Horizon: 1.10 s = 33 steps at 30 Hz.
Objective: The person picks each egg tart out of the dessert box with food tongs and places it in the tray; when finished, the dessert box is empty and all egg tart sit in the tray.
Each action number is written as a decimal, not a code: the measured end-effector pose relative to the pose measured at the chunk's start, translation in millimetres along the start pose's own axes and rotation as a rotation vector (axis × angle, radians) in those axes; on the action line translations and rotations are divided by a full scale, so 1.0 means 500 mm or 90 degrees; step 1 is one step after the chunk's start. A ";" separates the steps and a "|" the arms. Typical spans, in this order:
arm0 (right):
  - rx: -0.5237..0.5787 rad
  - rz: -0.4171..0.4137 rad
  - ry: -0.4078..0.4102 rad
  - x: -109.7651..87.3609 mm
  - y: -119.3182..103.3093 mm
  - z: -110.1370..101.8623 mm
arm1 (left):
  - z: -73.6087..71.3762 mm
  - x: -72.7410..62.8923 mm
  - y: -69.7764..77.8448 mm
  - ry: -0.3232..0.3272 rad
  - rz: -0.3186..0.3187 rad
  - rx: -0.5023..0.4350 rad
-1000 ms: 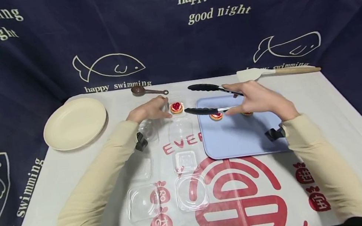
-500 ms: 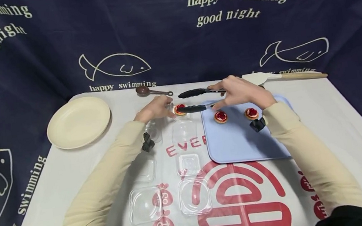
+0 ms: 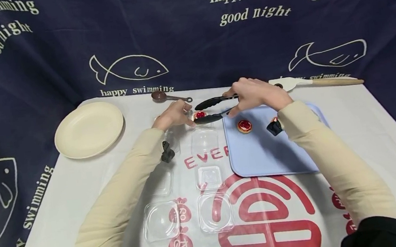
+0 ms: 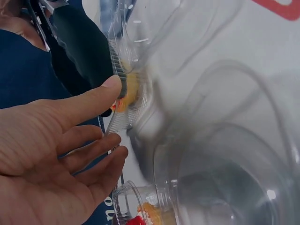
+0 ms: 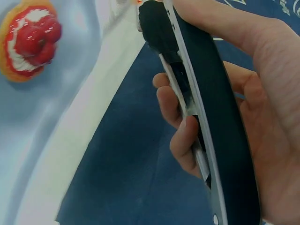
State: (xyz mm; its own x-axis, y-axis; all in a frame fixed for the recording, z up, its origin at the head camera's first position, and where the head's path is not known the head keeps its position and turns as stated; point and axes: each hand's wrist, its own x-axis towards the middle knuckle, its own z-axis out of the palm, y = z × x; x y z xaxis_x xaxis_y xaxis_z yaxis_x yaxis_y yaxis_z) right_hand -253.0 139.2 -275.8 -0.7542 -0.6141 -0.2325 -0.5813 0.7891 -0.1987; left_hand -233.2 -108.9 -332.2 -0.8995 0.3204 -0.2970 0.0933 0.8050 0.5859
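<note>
My right hand (image 3: pixel 253 92) grips black-tipped tongs (image 3: pixel 209 119), whose arms are spread apart; the lower tip overlaps a red-topped tart (image 3: pixel 200 115) in a clear plastic box. My left hand (image 3: pixel 173 116) is at this box's left side, thumb and fingers apart and loosely bent. In the left wrist view, the thumb of my left hand (image 4: pixel 61 140) overlaps the clear box (image 4: pixel 143 101); whether it touches is unclear. A second boxed tart (image 4: pixel 136 220) shows below that hand. On the blue tray (image 3: pixel 260 157) lies another tart (image 3: pixel 245 126), with one more partly hidden by the right wrist camera.
Several clear plastic containers (image 3: pixel 215 213) stand in two columns on the white table. A cream plate (image 3: pixel 88 130) sits at left. Along the back edge lie a brown measuring spoon (image 3: pixel 159 97) and a spatula with a wooden handle (image 3: pixel 336 81).
My right hand has carried the tongs leftward, off the tray side, to the boxed tart. My left hand stays beside the box. The view has shifted slightly.
</note>
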 end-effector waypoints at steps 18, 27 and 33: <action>-0.044 -0.013 0.025 -0.018 -0.018 0.021 | 0.015 0.002 0.017 -0.001 -0.003 0.001; 0.035 -0.006 0.091 -0.098 0.020 0.016 | 0.014 0.002 0.011 0.003 0.002 0.007; 0.048 0.002 0.111 -0.199 0.036 0.013 | 0.005 -0.002 0.008 0.003 -0.006 -0.003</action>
State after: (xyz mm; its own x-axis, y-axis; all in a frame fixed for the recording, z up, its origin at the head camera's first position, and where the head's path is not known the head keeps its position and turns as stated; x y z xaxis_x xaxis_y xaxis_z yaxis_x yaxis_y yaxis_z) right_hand -186.5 214.6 -262.6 -0.8012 -0.5948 -0.0656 -0.5594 0.7834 -0.2710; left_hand -230.7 -104.8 -331.2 -0.9024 0.3100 -0.2993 0.0821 0.8055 0.5870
